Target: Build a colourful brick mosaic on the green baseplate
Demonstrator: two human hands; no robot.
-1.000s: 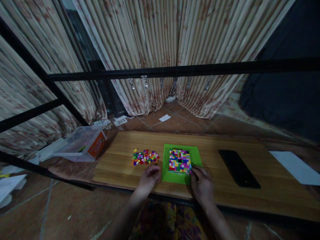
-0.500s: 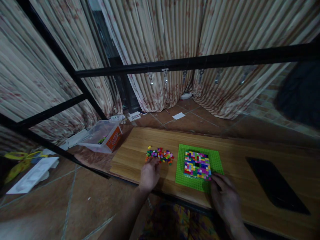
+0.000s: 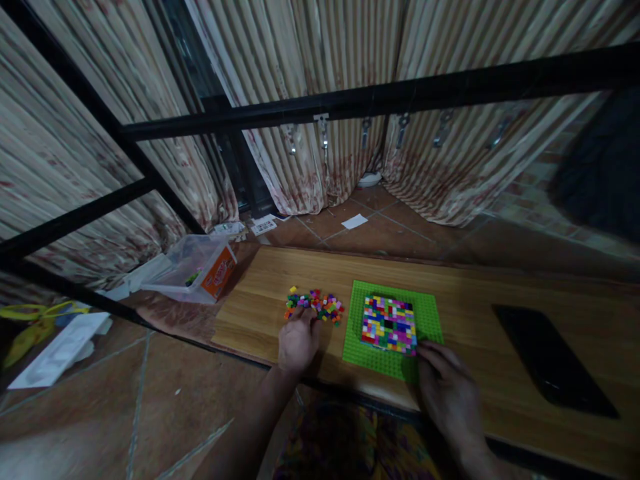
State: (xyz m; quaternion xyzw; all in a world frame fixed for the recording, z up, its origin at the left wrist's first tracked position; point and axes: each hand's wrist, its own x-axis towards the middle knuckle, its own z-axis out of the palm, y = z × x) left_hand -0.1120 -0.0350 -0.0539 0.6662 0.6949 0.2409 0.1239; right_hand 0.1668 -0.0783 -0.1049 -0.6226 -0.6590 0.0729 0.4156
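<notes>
Multicoloured square block of small plastic bricks (image 3: 401,325) has the bare right hand (image 3: 449,390) at its 4 o'clock corner, thumb and fingers bent close; whether they pinch a brick cannot be told. The bare left hand (image 3: 299,343) reaches, fingers curled, into the 7 o'clock edge of a loose heap of bright little bricks (image 3: 327,307); its grip is hidden. The block sits on a square green studded baseplate (image 3: 356,350), the heap towards 9 o'clock. Beneath is a wood-grain tabletop (image 3: 463,320); towards 3 o'clock lies a flat black rectangular object (image 3: 553,363).
</notes>
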